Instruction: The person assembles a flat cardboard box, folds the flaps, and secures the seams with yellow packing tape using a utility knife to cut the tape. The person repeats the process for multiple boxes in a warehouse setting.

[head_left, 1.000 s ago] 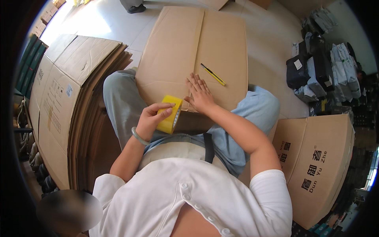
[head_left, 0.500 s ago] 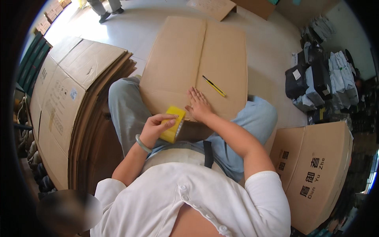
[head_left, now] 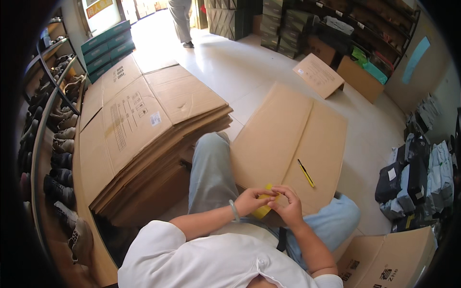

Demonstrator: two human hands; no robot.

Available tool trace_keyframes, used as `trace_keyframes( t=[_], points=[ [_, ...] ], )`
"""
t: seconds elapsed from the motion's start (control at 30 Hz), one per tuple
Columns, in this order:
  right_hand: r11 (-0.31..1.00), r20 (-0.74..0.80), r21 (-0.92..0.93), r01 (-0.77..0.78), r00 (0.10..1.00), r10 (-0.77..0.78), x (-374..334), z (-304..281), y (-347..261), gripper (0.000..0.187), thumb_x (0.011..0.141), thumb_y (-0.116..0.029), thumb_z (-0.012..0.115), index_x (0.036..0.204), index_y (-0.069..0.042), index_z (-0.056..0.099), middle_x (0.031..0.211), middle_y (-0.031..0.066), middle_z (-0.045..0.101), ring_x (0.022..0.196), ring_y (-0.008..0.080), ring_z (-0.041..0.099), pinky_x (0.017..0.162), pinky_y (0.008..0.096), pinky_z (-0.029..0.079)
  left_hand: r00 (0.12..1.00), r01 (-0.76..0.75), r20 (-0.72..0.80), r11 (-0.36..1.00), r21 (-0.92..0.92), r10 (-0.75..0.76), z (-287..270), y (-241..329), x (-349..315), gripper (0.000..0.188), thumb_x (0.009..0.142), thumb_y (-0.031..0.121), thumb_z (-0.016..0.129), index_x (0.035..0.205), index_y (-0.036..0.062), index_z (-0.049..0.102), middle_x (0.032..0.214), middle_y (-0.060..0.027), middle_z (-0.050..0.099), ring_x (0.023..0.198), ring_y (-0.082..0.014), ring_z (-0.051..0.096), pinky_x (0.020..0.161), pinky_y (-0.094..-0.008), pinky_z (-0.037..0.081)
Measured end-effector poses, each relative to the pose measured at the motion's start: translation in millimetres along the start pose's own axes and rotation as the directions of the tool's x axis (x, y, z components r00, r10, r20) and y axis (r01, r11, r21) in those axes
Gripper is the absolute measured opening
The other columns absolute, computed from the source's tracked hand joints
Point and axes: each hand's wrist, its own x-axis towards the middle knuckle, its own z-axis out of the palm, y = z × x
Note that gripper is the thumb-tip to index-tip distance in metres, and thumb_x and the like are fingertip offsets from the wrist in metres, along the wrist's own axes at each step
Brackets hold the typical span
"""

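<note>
Here, the left fingers (head_left: pixel 264 192) clasp a yellow tape roll (head_left: pixel 261 211) while the right fingers (head_left: pixel 288 192) curl close, grip unclear.

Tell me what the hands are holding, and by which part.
The left hand holds the yellow tape roll across its outer face. The right hand is close beside the left; whether it also grips the roll cannot be told.

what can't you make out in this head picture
All in the head view:
Yellow tape roll: mostly hidden by the left hand and right hand; its loose end can't be made out.
Cardboard box: inside hidden by its closed top.
Yellow-and-black tool: too small to tell pen from cutter.
Background person: upper body cut off by the top edge.
Printed carton: lower part cut off by the bottom edge.
</note>
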Motion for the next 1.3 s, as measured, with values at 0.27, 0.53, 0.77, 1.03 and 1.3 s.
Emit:
trace_keyframes(
  t=[0.27, 0.53, 0.77, 1.03, 1.3],
  points=[
    [0.996, -0.212, 0.044, -0.078, 0.973, 0.086, -12, 4, 3, 0.013, 0.075, -0.005, 0.073, 0.087, -0.004, 0.07, 0.092, 0.0071, 0.062, 0.09, 0.0212, 0.059, 0.077, 0.0295, 0.048, 0.999, 0.041, -0.03, 0.981, 0.192, -0.036, 6, -6, -5, 0.022, 0.085, 0.017, 0.069, 0.098, 0.0003, 0.066, 0.091, -0.002, 0.063, 0.085, -0.0075, 0.055, 0.076, -0.0224, 0.044],
    [0.997, -0.35, 0.079, 0.002, 0.936, 0.026, 4, -7, 12, 0.014, 0.076, -0.001, 0.072, 0.089, -0.005, 0.072, 0.087, 0.0026, 0.054, 0.082, 0.0127, 0.053, 0.071, 0.0221, 0.044, 0.996, 0.092, 0.014, 0.99, -0.108, -0.091, 11, 2, 5, 0.093, 0.085, 0.022, 0.069, 0.146, 0.0075, 0.002, 0.103, -0.0137, 0.064, 0.095, -0.0152, 0.059, 0.083, -0.0274, 0.046],
    [0.988, -0.356, 0.105, -0.11, 0.924, 0.141, 5, -3, 45, 0.016, 0.075, -0.004, 0.072, 0.091, -0.007, 0.073, 0.08, 0.0017, 0.051, 0.073, 0.0129, 0.05, 0.065, 0.0227, 0.042, 0.977, 0.09, 0.197, 0.996, -0.024, -0.084, 11, -47, 8, 0.065, 0.077, 0.018, 0.077, 0.123, -0.002, 0.036, 0.102, -0.012, 0.064, 0.095, -0.0151, 0.059, 0.085, -0.0273, 0.046],
    [0.955, -0.286, 0.074, -0.287, 0.911, 0.296, -3, 12, 77, 0.01, 0.077, -0.003, 0.07, 0.087, -0.003, 0.073, 0.079, -0.0003, 0.051, 0.074, 0.0096, 0.05, 0.065, 0.0208, 0.041, 0.888, 0.423, 0.279, 0.889, -0.178, -0.366, 8, -73, 5, 0.048, 0.074, 0.012, 0.078, 0.112, -0.0013, 0.054, 0.1, -0.0065, 0.065, 0.089, -0.0126, 0.062, 0.081, -0.0253, 0.048],
    [0.943, -0.229, -0.129, -0.306, 0.935, 0.272, 15, 35, 121, 0.009, 0.074, -0.01, 0.073, 0.081, -0.004, 0.073, 0.078, 0.0026, 0.054, 0.074, 0.0129, 0.053, 0.066, 0.0254, 0.043, 0.731, 0.679, 0.131, 0.733, -0.045, -0.669, -8, -121, 20, 0.036, 0.076, 0.024, 0.077, 0.099, -0.0011, 0.064, 0.09, -0.0049, 0.067, 0.077, -0.0117, 0.062, 0.07, -0.0252, 0.049]
  ],
)
